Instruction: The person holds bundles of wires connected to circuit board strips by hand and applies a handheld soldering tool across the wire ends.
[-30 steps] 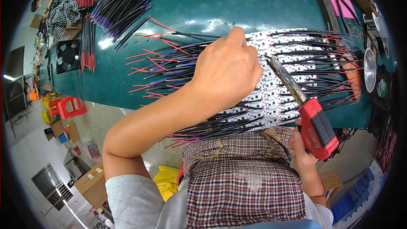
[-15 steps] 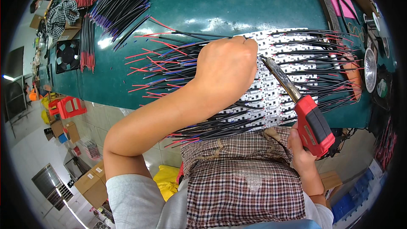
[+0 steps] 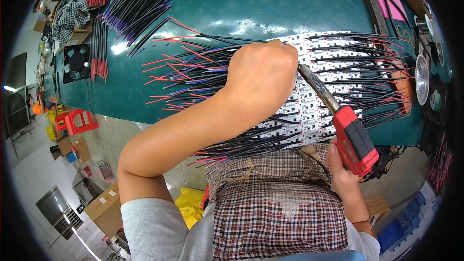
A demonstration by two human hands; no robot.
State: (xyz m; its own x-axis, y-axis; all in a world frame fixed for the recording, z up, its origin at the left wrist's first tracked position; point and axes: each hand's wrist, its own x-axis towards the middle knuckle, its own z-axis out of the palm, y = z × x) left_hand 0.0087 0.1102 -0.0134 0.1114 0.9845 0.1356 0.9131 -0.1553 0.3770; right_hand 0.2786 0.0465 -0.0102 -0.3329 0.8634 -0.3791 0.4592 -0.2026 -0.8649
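Our left hand [image 3: 261,75] now closed over white strips [image 3: 309,106], shifted right; contents unseen. Right hand [image 3: 345,176] still grips red soldering iron [image 3: 355,140]. Wire bundles [image 3: 130,5] on green worktop [image 3: 270,5].

- The left hand [image 3: 263,75] is bare, with no glove, ring or watch showing.
- The left forearm is uncovered up to a pale grey sleeve [image 3: 150,227] that ends above the elbow.
- The right hand [image 3: 340,174] is bare too, and its wrist and forearm are uncovered.
- A checked apron [image 3: 275,203] in brown, dark red and white covers the lap and chest; its cloth is creased and has a pale worn patch in the middle.
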